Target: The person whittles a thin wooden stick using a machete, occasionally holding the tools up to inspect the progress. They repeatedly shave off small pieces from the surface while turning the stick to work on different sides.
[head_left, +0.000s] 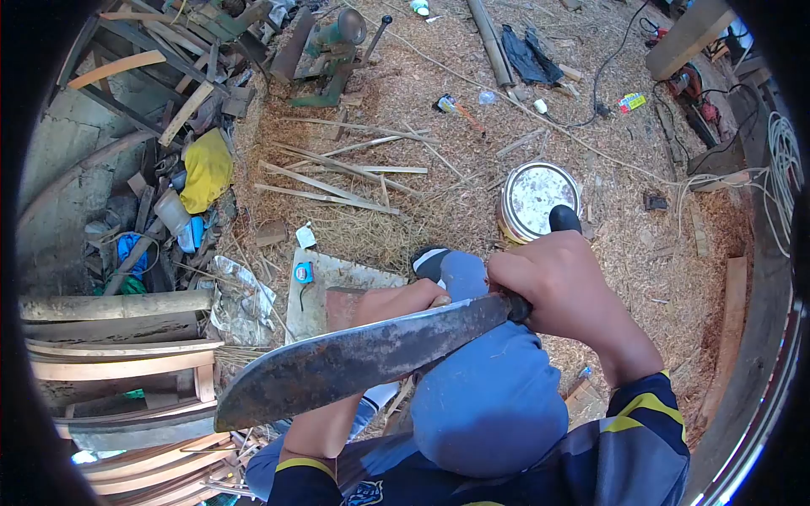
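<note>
A large machete (363, 358) with a dark, stained blade lies across the view, its broad tip at the lower left. My right hand (553, 282) is wrapped round its dark handle at the right end. Behind the blade is my left hand (392, 302), fingers bent near the upper edge, partly hidden by the metal; what it holds, if anything, cannot be made out. Beneath the handle is my knee in blue-grey trousers (489, 396). A reddish block (342, 305) shows beside the left hand, on a pale board (359, 271).
A round tin (540, 202) stands ahead of my right hand. Thin wood strips (337, 173) lie on the shavings, a blue tape measure (304, 272) on the board. A green metal machine (333, 59) is at the top; curved wood pieces (152, 464) are stacked lower left.
</note>
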Tool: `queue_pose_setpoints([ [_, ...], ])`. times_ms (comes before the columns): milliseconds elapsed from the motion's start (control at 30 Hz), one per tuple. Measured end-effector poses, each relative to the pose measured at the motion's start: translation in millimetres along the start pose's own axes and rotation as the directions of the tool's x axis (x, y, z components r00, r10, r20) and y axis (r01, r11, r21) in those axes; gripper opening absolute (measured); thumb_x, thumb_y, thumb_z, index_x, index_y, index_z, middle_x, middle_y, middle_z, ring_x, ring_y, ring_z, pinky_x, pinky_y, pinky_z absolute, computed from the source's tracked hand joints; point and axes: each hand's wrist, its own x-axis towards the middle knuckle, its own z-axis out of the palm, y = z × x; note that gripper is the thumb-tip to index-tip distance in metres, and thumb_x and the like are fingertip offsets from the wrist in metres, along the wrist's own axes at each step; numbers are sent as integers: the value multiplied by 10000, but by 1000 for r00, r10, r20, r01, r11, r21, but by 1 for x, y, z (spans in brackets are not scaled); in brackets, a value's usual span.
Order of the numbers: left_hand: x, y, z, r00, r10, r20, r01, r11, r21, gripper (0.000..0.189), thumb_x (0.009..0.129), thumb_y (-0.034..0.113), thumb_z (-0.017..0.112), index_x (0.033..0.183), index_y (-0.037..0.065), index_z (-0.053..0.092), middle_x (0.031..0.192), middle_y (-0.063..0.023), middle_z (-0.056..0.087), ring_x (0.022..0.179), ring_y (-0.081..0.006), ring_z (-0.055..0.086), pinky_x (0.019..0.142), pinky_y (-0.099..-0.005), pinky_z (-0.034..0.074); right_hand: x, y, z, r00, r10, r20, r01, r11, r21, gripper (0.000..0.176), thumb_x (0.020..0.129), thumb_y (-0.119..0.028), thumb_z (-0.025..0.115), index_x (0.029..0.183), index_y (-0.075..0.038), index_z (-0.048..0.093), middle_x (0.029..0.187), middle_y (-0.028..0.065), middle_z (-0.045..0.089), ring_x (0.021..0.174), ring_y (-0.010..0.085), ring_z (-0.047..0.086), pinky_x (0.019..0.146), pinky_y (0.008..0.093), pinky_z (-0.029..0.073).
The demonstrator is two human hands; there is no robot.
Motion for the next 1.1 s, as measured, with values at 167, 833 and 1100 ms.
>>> queue_pose_setpoints([
  [167, -1, 5, -2, 997, 74, -4, -74, 994, 86, 163, 876, 138, 735, 1021, 96, 673, 780, -100, 665, 701, -224, 676, 652, -321, 502, 0, -1, -1, 1000, -12, 5, 12, 999, -41, 177, 719, -148, 709, 839, -128, 581, 647, 48, 626, 646, 291, 684, 548, 445, 497],
  [833, -78, -33, -11, 916, -196, -350, 187, 981, -59, 209, 1056, 187, 554, 1015, 5, 649, 825, -40, 616, 808, -152, 592, 773, -310, 507, -37, 7, 1, 973, 214, -87, -214, 977, 5, 206, 706, -171, 784, 825, -136, 621, 710, 70, 662, 692, 295, 695, 598, 440, 506],
  [1100, 6, 18, 2, 973, -207, -102, 173, 946, -273, 264, 1059, 314, 602, 1076, 55, 651, 913, -36, 664, 841, -118, 618, 756, -299, 505, -15, 2, -5, 997, 72, -17, -73, 997, -39, 232, 699, -141, 745, 884, -143, 605, 689, 47, 652, 674, 292, 693, 568, 444, 501],
])
